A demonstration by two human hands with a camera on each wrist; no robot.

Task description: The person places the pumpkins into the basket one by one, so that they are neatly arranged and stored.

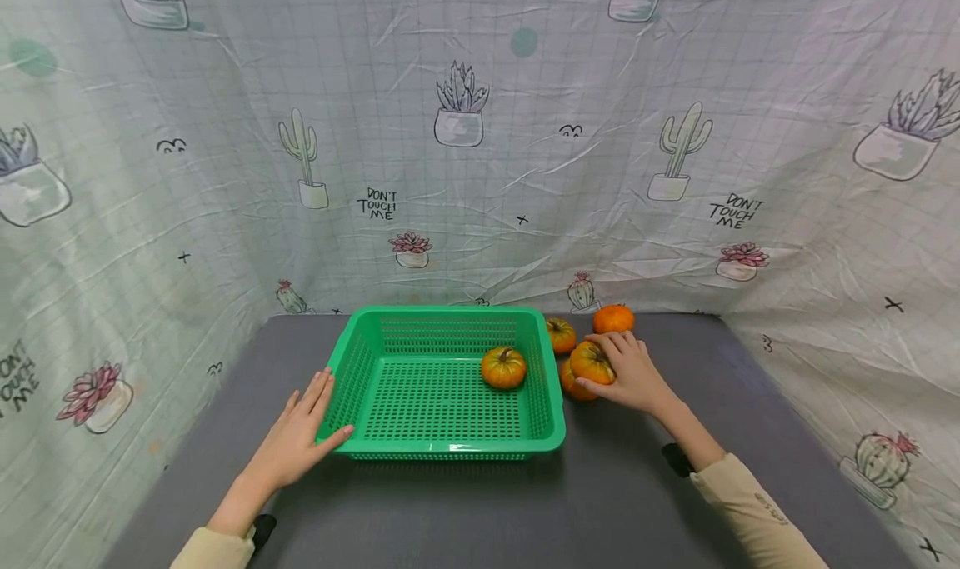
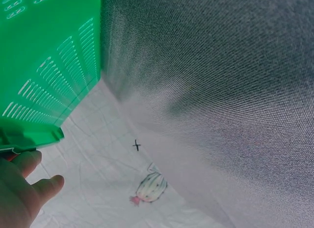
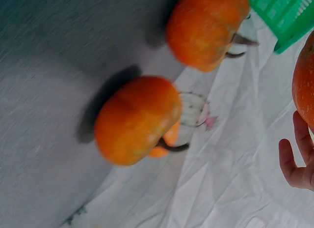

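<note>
A green plastic basket [image 1: 450, 446] with slotted walls stands on the table, one small orange pumpkin [image 1: 503, 368] lying inside at its right. My left hand [image 1: 296, 437] rests at the basket's left rim with fingers fairly straight; its fingertips [image 2: 29, 161] show beside the rim [image 2: 34, 134] in the left wrist view. Just right of the basket, my right hand [image 1: 636, 375] grips a second pumpkin [image 1: 590, 364], held above another pumpkin [image 1: 576, 386] that it partly hides. At the right edge of the right wrist view, the held pumpkin [image 3: 305, 85] is cut off.
Behind my right hand are two more pumpkins, one [image 1: 560, 336] close to the basket's right wall and one [image 1: 614, 319] near the table's back edge. A cactus-print cloth [image 1: 525, 219] hangs around the back and sides of the grey table [image 1: 465, 511].
</note>
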